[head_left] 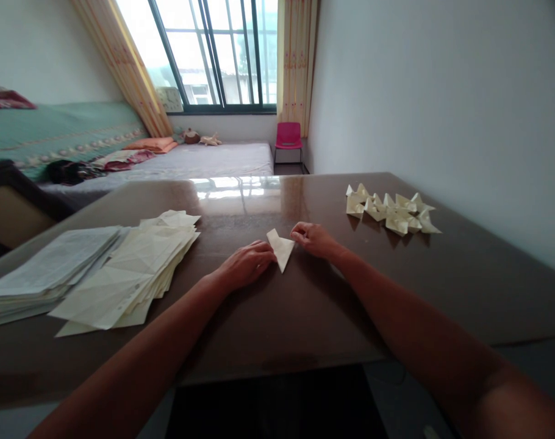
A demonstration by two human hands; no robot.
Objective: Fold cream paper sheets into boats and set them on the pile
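Observation:
A small cream piece of folded paper (282, 250) lies between my hands on the brown tabletop, one point towards me and a narrow flap towards the window. My left hand (249, 263) rests at its left edge, fingers curled together against the paper. At the right corner, my right hand (315, 238) pinches the paper between thumb and fingers. To the right stands a group of several folded paper shapes (399, 213) with upright points. On the left is a pile of creased cream sheets (131, 268).
A stack of printed pages (49, 262) lies at the table's left, partly beside the creased sheets. The glossy brown table (268, 323) reaches towards a bed (222, 160) and a pink chair (289, 135) under the window. A white wall runs along the right side.

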